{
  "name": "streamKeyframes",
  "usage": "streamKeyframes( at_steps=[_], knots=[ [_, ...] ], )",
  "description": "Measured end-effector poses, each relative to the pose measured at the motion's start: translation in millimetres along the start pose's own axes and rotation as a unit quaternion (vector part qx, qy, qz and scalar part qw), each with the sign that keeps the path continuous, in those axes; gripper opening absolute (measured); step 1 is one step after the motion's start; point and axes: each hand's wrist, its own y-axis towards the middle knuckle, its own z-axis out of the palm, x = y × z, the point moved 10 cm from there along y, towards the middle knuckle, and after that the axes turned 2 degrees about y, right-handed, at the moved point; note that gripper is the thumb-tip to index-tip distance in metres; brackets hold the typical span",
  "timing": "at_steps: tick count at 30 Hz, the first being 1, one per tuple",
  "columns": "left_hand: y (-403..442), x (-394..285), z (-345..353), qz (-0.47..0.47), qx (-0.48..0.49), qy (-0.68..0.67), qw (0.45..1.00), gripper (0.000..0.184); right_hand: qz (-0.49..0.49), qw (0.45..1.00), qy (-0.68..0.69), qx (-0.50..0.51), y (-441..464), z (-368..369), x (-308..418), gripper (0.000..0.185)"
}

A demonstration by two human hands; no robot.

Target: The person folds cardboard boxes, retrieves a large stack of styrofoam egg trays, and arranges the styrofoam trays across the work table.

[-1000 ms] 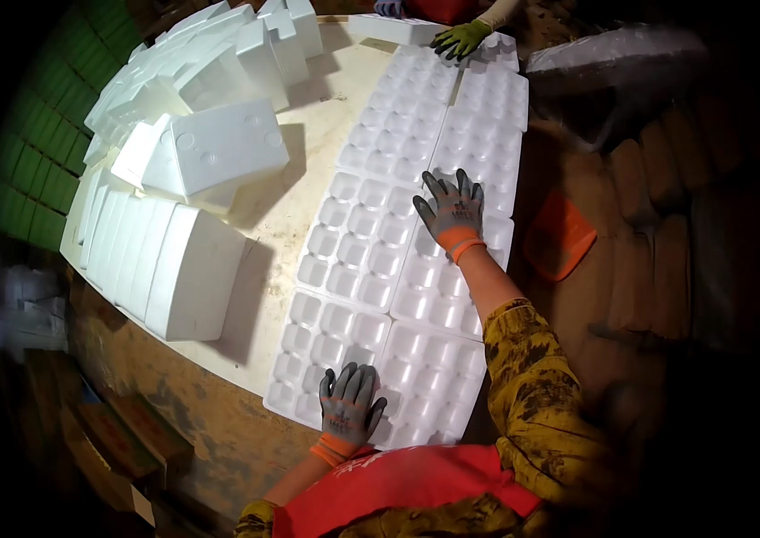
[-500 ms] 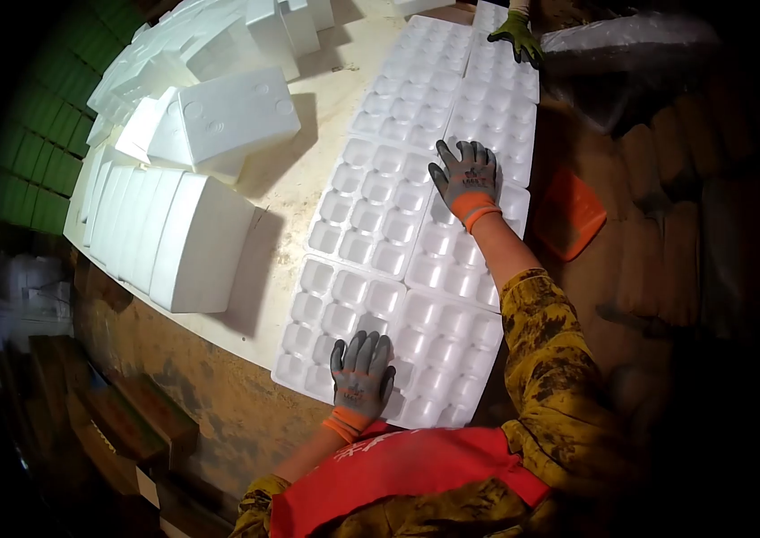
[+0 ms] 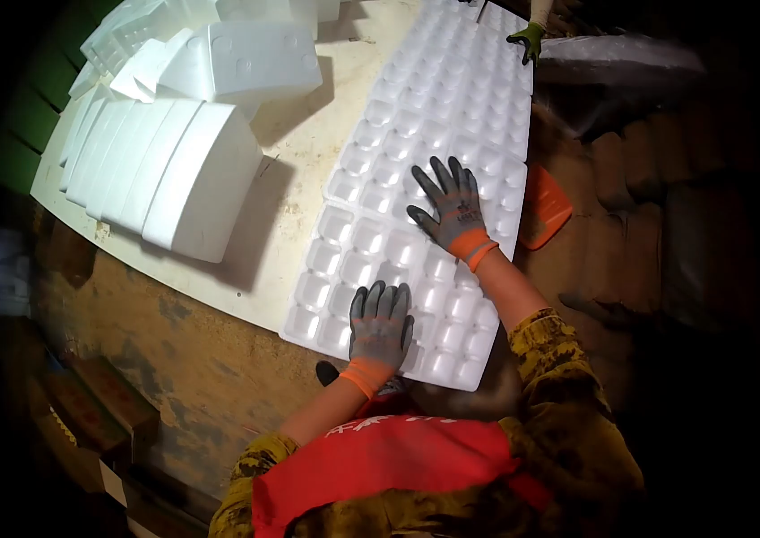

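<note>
Right hand (image 3: 453, 208) is now sitting nearer the left hand (image 3: 380, 327), its gloved fingers spreading wider than before. Neither is gripping anything: left is resting open on the near pockets, fingers mostly together; right is splaying over the surface, contact unclear. White pocketed trays (image 3: 344, 260) are lying in rows along the table (image 3: 259, 296); foam boxes (image 3: 210, 179) are standing left of them. Another person's green-gloved hand (image 3: 528, 38) is hanging by the far right edge.
</note>
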Motion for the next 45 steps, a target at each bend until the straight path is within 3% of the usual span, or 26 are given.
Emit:
streamKeyframes(
  at_steps=[3,13,17,19,21,23,26,32,35,37,40,45],
  knots=[
    [-2.4,1.6,4.9,0.000,-0.008,0.008,1.000,0.056,0.038,0.996,-0.002,0.078,-2.9,41.7,4.2,0.067],
    [-9.4,4.6,-7.4,-0.003,-0.009,-0.032,0.999,0.062,0.032,0.999,0.010,0.021,-2.5,32.0,10.1,0.061],
    [-26.7,10.4,-63.2,0.007,-0.035,-0.029,0.999,0.061,0.024,1.000,0.003,0.007,-3.7,26.7,14.3,0.059],
    [-49.8,27.2,-80.1,-0.034,-0.043,-0.014,0.998,0.067,0.017,1.000,-0.002,0.011,-4.1,24.1,17.7,0.058],
    [-75.3,47.7,-68.4,-0.063,-0.007,-0.018,0.998,0.077,0.013,1.000,-0.004,0.012,-3.7,22.7,19.9,0.059],
    [-89.1,59.4,-27.9,-0.044,0.105,0.061,0.992,0.090,0.012,1.000,-0.011,0.013,-3.7,28.4,18.1,0.060],
    [-86.8,64.3,-1.3,-0.044,0.047,0.046,0.997,0.088,0.018,1.000,-0.014,0.007,-0.8,33.6,13.0,0.060],
    [-84.6,63.9,-10.8,-0.054,0.050,0.015,0.997,0.095,0.025,0.999,-0.004,0.029,-3.9,30.0,14.0,0.061],
    [-84.0,65.6,-5.7,-0.050,0.045,0.003,0.998,0.095,0.010,0.998,0.059,0.008,-26.0,-4.3,59.6,0.065],
    [-86.1,66.3,-0.3,-0.055,0.039,0.013,0.998,0.096,-0.037,0.996,0.059,0.060,-52.9,-5.7,94.3,0.071],
    [-81.1,66.0,-4.7,-0.054,0.045,0.027,0.997,0.097,-0.086,0.992,0.036,0.083,-68.6,19.7,103.4,0.068],
    [-77.5,56.7,-17.0,-0.070,0.083,0.026,0.994,0.101,-0.078,0.993,0.057,0.062,-61.5,19.1,97.0,0.062]
  ],
)
